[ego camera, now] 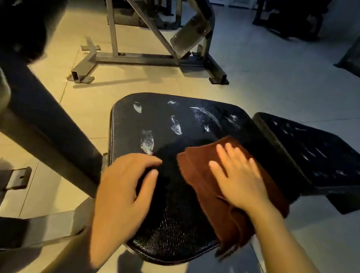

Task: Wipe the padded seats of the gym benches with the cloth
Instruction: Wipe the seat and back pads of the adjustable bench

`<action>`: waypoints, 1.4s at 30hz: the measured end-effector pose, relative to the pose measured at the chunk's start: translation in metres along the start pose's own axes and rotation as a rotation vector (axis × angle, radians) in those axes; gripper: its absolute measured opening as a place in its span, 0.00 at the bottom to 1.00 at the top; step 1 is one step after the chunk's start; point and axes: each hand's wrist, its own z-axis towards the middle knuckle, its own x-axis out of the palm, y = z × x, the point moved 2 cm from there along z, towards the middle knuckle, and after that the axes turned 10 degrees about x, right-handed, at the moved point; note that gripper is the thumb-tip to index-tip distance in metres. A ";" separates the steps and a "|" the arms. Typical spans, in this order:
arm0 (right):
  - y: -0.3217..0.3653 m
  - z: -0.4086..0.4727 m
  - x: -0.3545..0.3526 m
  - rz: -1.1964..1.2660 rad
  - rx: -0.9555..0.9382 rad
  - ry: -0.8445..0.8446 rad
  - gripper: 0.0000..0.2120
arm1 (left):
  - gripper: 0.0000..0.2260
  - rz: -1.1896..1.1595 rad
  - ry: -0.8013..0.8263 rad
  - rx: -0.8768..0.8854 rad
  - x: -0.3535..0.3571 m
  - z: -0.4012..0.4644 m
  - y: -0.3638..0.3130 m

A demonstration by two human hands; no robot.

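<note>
The brown cloth [220,188] lies folded on the right side of the near black padded seat [175,131], its near end drooping over the seat's right edge. The right hand [237,179] lies flat on top of it, fingers spread wide and palm down, pressing it to the vinyl rather than gripping it. The left hand [124,193] rests on the seat's near-left edge with fingers loosely curled on the padding, holding nothing; it seems to be steadying the surface.

The step in hand looks like wiping this seat. Pale smears [148,142] show on the far-left and far-middle of the padding, so that part probably needs the cloth most. To do it well, I would keep the palm flat and the pressure even, sweep the cloth from the right side leftward and farther away across those marks in overlapping passes, and carry each stroke to the seat's rim. The hanging end could drag or bunch up, so gathering it under the hand would help. The left hand should shift off the padding when the cloth reaches it.

Just to the right, a second padded section [315,153] shows similar pale streaks. Farther off on the tiled floor [263,78] stands another metal-framed bench [155,40].
</note>
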 end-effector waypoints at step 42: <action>-0.082 0.009 -0.004 0.130 0.319 -0.069 0.29 | 0.15 0.110 -0.069 -0.050 0.019 -0.016 -0.002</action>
